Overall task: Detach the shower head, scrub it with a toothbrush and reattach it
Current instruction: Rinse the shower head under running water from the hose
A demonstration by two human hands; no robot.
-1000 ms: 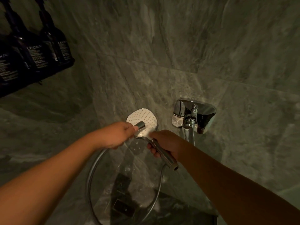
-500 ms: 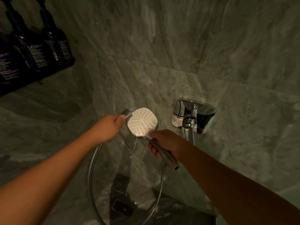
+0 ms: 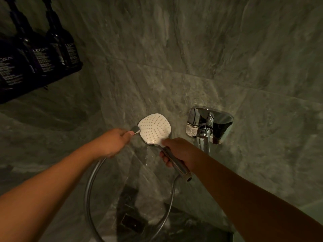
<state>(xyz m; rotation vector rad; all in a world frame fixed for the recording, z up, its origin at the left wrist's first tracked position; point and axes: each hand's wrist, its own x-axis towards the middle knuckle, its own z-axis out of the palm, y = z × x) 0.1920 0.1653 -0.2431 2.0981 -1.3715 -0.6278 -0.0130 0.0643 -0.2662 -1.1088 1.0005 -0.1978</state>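
A person's right hand (image 3: 176, 151) grips the chrome handle of a white, rounded-square shower head (image 3: 154, 129), held face-up before a grey marble wall (image 3: 192, 49); the left hand (image 3: 113, 143) pinches a small silvery toothbrush (image 3: 136, 129) against its left edge, water dripping beneath, beside a chrome wall bracket (image 3: 209, 124)

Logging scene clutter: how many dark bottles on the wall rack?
3 dark bottles visible, upper left: one cut by the frame edge, one in the middle, one rightmost. More may sit beyond the left edge.
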